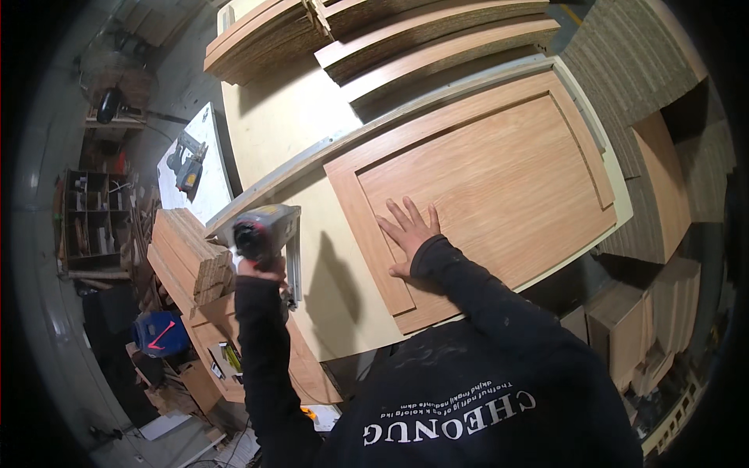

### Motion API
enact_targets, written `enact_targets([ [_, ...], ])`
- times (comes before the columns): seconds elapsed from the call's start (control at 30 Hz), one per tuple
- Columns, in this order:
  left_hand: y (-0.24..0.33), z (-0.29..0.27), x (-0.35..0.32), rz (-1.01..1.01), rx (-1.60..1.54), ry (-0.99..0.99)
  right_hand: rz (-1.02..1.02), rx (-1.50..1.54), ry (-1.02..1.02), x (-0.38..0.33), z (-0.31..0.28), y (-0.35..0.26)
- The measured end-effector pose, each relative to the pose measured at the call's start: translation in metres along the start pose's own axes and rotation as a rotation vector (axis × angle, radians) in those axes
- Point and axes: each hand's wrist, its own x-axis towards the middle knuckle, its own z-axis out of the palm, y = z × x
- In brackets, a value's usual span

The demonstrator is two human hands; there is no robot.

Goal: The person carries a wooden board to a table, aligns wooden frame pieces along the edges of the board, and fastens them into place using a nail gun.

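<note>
My left hand [264, 269] is closed around the handle of a nail gun [267, 232], which has a grey body and a dark, red-marked end. The tool is over the left part of the pale workbench [312, 304], left of a wood-grain cabinet door [476, 183]; whether its nose touches anything is hidden. Fingers spread, my right hand [412, 234] lies flat on the door's left side, across the frame strip and the recessed panel. The door's far long edge runs along a raised rail [374, 132] on the bench.
Stacked wood strips [445, 54] lie beyond the rail. A second nail gun [187, 164] rests on a white board at left, above a pile of cut boards [183, 257]. Tall panel stacks [632, 86] stand at right. A compartmented rack [97, 214] is at far left.
</note>
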Motion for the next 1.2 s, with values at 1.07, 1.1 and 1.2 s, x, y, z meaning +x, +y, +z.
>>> enact_targets([
  [1.07, -0.002, 0.183, -0.114, 0.042, -0.041, 0.222, 0.044, 0.487, 0.448, 0.122, 0.029, 0.057],
  [1.1, -0.002, 0.182, -0.114, 0.045, -0.038, 0.205, 0.047, 0.471, 0.437, 0.124, 0.029, 0.060],
  [1.2, -0.006, 0.186, -0.113, 0.048, -0.053, 0.203, 0.024, 0.520, 0.475, 0.125, 0.030, 0.064],
])
